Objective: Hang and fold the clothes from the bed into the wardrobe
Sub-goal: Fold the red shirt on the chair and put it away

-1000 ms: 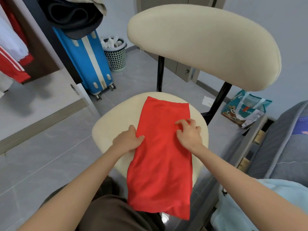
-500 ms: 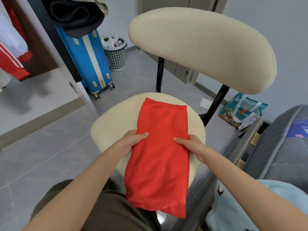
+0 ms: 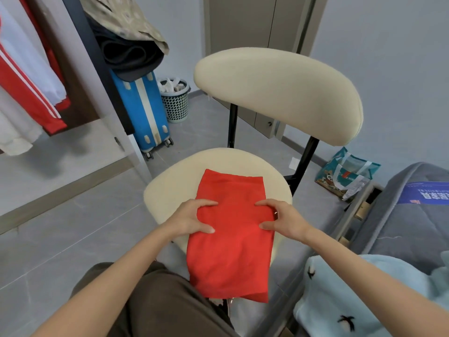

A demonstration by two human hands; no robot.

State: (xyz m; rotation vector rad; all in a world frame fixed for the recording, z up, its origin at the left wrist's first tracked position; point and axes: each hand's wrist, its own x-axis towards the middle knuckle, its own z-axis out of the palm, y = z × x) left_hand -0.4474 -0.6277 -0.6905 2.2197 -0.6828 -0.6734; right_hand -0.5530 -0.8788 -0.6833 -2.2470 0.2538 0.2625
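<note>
A red garment (image 3: 230, 242), folded into a long strip, lies on the cream seat of a chair (image 3: 170, 188) and hangs over its front edge. My left hand (image 3: 192, 218) grips the strip's left edge, thumb and fingers on top. My right hand (image 3: 283, 218) grips the right edge at the same height. The open wardrobe (image 3: 29, 76) at the left holds hanging red and white clothes. A light blue garment (image 3: 340, 295) with small dark prints lies on the bed at the lower right.
A blue suitcase (image 3: 143, 110) with dark clothes piled on it stands beside the wardrobe's side panel. A mesh bin (image 3: 176, 100) sits behind it. A printed bag (image 3: 345, 176) lies on the floor right of the chair. The grey bed (image 3: 408, 215) fills the right edge.
Both hands slid from the top of the red strip out to its side edges and took hold there. The strip's far end now lies closer to me on the seat.
</note>
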